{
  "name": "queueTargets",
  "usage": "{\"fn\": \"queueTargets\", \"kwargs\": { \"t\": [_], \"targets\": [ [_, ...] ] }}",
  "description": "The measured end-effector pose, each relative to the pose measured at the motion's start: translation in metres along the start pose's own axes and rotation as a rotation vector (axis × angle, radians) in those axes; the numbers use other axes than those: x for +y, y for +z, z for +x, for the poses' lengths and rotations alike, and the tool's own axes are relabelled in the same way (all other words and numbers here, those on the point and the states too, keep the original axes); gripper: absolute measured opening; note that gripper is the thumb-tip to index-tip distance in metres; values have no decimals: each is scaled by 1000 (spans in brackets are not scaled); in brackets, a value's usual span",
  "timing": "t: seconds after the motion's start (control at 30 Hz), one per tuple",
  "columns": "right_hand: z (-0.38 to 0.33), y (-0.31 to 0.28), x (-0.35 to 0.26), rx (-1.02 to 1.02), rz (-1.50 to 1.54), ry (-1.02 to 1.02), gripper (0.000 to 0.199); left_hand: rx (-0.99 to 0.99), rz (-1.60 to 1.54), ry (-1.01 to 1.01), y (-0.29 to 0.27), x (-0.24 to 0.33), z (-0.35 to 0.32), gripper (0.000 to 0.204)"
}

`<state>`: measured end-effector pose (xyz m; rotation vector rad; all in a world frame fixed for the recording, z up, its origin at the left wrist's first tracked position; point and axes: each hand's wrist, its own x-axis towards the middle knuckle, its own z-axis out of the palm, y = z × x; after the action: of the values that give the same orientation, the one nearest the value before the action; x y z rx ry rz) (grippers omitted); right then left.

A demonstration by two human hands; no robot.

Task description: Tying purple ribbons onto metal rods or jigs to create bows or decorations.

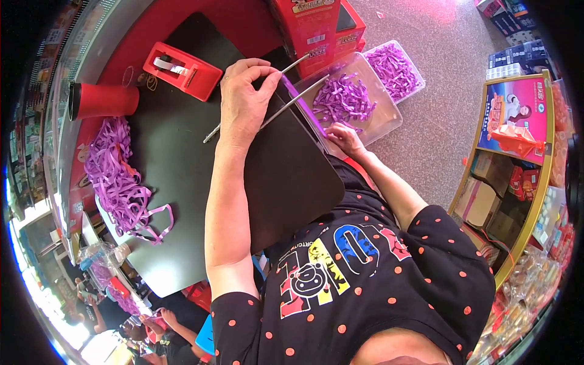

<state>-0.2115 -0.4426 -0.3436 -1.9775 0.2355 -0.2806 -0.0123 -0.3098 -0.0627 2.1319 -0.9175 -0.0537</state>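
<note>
Left hand (243, 100) over a black tabletop (182, 182), fingers pinched shut around a pair of long metal rods (286, 100) held crossed like tongs, tips reaching into a clear plastic tray (383, 121). Right hand (345, 137) lower down at the table's edge, fingers curled onto a single purple strip (301, 103) stretched taut between the rods and the hand; how tight the grip, impossible to tell. In the tray, a heap of cut purple strips (344, 97); behind it, a second tray (398, 70) likewise filled. Farther left on the table, a red tape dispenser (182, 70), a red cup (103, 100) lying on its side, and a loose pile of long purple ribbon (118, 176). Beyond the tray, red cartons (316, 27); at right, stocked shop shelves (517, 170).
</note>
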Motion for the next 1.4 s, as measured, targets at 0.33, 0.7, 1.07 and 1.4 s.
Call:
{"fn": "queueTargets", "kwargs": {
  "t": [0.33, 0.7, 1.07, 1.4],
  "targets": [
    [-58, -39, -33, -53, -90, -97, 22, 5, -30, 35, 1, -5, -1, 15],
    [-100, -88, -121, -166, -498, -509, 37, 50, -24, 159, 3, -16, -1, 16],
    [-100, -84, -138, -169, -184, -377, 37, 40, -7, 164, 4, -15, -2, 20],
    [-129, -95, -166, 99, -175, -378, 26, 25, 8, 150, 4, -19, 2, 22]
  ]
}}
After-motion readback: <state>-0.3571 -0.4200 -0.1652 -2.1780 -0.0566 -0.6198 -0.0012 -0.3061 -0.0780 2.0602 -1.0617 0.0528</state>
